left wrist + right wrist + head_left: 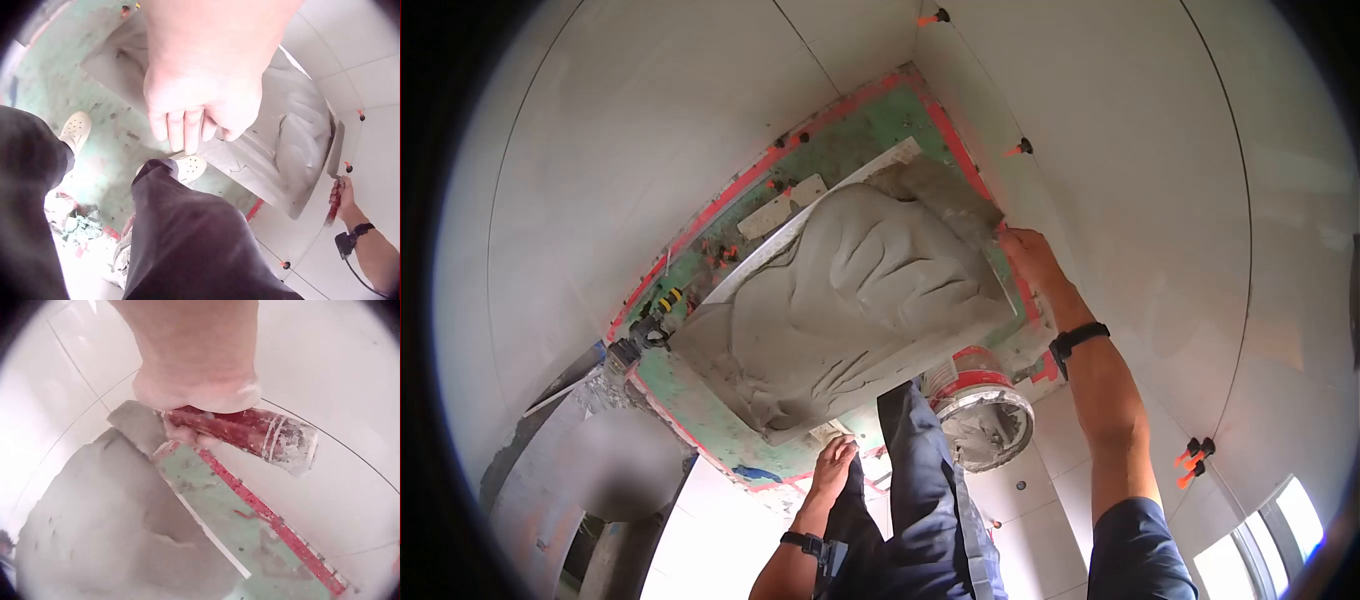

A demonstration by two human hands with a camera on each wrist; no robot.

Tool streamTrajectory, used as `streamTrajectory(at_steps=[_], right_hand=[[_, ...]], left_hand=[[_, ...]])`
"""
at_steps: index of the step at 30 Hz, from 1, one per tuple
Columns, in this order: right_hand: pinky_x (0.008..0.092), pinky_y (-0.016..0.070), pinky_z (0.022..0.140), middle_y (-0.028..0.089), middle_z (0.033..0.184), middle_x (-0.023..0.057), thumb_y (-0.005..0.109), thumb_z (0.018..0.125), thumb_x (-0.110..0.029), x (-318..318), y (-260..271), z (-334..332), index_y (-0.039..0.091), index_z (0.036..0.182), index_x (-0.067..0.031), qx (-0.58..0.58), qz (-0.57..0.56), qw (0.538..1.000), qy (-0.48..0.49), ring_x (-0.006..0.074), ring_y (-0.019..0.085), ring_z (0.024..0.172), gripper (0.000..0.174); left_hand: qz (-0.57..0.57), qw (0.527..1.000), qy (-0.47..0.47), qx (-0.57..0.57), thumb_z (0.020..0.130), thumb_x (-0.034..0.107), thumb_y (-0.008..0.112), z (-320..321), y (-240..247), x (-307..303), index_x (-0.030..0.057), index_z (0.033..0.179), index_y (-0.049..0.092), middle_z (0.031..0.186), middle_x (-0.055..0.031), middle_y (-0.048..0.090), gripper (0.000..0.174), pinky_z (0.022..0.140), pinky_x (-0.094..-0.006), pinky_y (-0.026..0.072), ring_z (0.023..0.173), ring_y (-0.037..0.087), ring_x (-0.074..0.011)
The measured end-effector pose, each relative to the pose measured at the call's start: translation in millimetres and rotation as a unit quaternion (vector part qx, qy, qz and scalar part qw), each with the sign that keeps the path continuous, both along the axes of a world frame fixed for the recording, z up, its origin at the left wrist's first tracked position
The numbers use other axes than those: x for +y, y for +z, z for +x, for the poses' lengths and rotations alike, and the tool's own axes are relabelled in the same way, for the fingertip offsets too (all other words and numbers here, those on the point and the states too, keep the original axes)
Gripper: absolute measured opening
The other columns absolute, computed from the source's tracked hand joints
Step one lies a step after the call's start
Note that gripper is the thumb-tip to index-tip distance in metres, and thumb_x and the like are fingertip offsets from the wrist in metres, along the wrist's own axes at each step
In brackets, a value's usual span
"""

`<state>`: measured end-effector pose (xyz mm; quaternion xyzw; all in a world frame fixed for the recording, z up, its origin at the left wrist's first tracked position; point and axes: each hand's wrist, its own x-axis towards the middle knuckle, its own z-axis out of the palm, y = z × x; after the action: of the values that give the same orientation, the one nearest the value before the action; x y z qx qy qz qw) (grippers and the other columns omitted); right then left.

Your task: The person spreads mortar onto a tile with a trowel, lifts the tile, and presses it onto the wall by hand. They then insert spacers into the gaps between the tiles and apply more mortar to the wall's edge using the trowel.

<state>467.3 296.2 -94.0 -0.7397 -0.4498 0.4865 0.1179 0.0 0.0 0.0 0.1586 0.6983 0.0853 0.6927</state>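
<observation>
A large tile (762, 258) lies under a thick, wavy layer of grey mortar (880, 270). My right hand (1032, 258) grips the red handle (250, 434) of a trowel, its fingers curled round it. The trowel's flat blade (950, 195) lies against the mortar at the tile's far right corner, and grey mortar coats it. Near the tile's close edge, by my knee, my left hand (832, 465) hangs with its fingers loose. Nothing is in that hand (200, 106) in the left wrist view.
A bucket (985, 455) with mortar residue inside stands at the tile's near right. Green floor (700, 385) edged with red strips surrounds the tile. Tiled walls (1120, 180) rise beyond, with orange and black clips (1022, 147) in the joints. A small tile offcut (782, 206) lies behind the tile.
</observation>
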Motion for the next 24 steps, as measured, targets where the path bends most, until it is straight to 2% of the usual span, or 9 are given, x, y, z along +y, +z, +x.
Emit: streamTrajectory(at_steps=[2,5,8,10,12,17,21,23,24], right_hand=[[0.0472,0.0488,0.082,0.069,0.092,0.0229,0.044,0.094,-0.042,8.8,10.3,-5.5,0.069,0.092,-0.0014,-0.046,-0.083,0.989,0.112,0.0414,0.065,0.091,0.048],[0.0505,0.0474,0.078,0.067,0.09,0.0239,0.042,0.094,-0.043,51.9,8.5,-27.1,0.066,0.089,-0.0006,-0.096,0.045,0.994,-0.006,0.0448,0.061,0.087,0.049],[0.0496,0.047,0.073,0.065,0.077,0.022,0.043,0.095,-0.044,13.6,-26.4,-23.0,0.062,0.085,0.0007,-0.164,0.144,0.972,0.087,0.041,0.062,0.078,0.049],[0.0442,0.0469,0.061,0.058,0.063,0.0134,0.042,0.097,-0.044,-41.0,19.3,-51.7,0.059,0.08,-0.0013,0.013,0.058,0.998,-0.025,0.0285,0.059,0.061,0.049],[0.0313,0.0354,0.042,0.049,0.057,0.0016,0.041,0.098,-0.045,-99.5,48.9,-101.1,0.056,0.075,-0.0077,0.153,-0.026,0.96,-0.234,0.0109,0.046,0.047,0.047],[0.0315,0.0378,0.043,0.055,0.062,0.0041,0.045,0.096,-0.045,-146.6,25.7,-223.3,0.056,0.081,-0.0087,0.361,-0.156,0.75,-0.532,0.0161,0.045,0.045,0.041],[0.0311,0.039,0.047,0.054,0.062,0.0053,0.044,0.096,-0.044,-114.1,28.1,-280.4,0.055,0.084,-0.0079,0.36,-0.16,0.796,-0.46,0.0171,0.049,0.05,0.039],[0.0353,0.0439,0.049,0.059,0.062,0.0093,0.045,0.097,-0.044,-126.4,18.8,-250.6,0.059,0.085,-0.0068,0.32,-0.157,0.865,-0.354,0.0224,0.055,0.052,0.041],[0.0391,0.0472,0.052,0.062,0.064,0.0128,0.046,0.097,-0.044,-126.3,25.5,-226.1,0.061,0.087,-0.0068,0.156,-0.046,0.973,-0.161,0.0268,0.059,0.056,0.041]], left_hand=[[-0.013,1.0,-0.008,0.01,0.096,0.013,0.061,9.8,9.2,-5.4,0.0006,0.122,0.059,0.111,-0.0098,0.065,0.028,0.095,-0.0299,0.0467,0.105,0.062,-0.0187],[0.01,1.0,0.022,-0.002,0.095,0.011,0.059,5.4,1.1,31.1,0.0004,0.119,0.06,0.109,-0.0091,0.065,0.026,0.093,-0.0292,0.0464,0.102,0.062,-0.0174],[0.029,0.999,0.038,-0.025,0.097,0.016,0.061,-3.4,3.5,22.3,-0.001,0.122,0.059,0.108,-0.0101,0.066,0.03,0.094,-0.0302,0.0497,0.1,0.064,-0.0176],[0.038,0.998,0.044,-0.025,0.096,0.016,0.063,-7.8,-3.1,12.3,0.0001,0.123,0.059,0.107,-0.0085,0.066,0.031,0.092,-0.0289,0.0495,0.097,0.064,-0.016],[0.02,0.998,0.045,-0.024,0.096,0.015,0.063,-4.3,3.8,12.5,-0.0001,0.123,0.059,0.107,-0.0084,0.066,0.031,0.092,-0.0287,0.0494,0.097,0.064,-0.016],[0.024,0.996,0.071,-0.043,0.097,0.017,0.061,-1.4,2.0,10.7,-0.002,0.126,0.057,0.111,-0.0108,0.065,0.035,0.093,-0.0302,0.0487,0.101,0.063,-0.0174],[-0.012,0.998,0.053,-0.02,0.095,0.007,0.058,-9.2,9.5,8.0,-0.0041,0.125,0.057,0.114,-0.0105,0.066,0.032,0.098,-0.0288,0.0449,0.107,0.062,-0.0182],[-0.023,0.997,0.068,-0.016,0.095,0.007,0.058,-9.5,14.3,7.6,-0.0041,0.124,0.058,0.114,-0.0105,0.066,0.031,0.097,-0.0288,0.0454,0.106,0.062,-0.0179],[-0.038,0.996,0.085,-0.005,0.095,0.007,0.058,-11.3,17.5,5.7,-0.0041,0.124,0.058,0.113,-0.0105,0.066,0.031,0.096,-0.0289,0.0459,0.105,0.062,-0.0177]])
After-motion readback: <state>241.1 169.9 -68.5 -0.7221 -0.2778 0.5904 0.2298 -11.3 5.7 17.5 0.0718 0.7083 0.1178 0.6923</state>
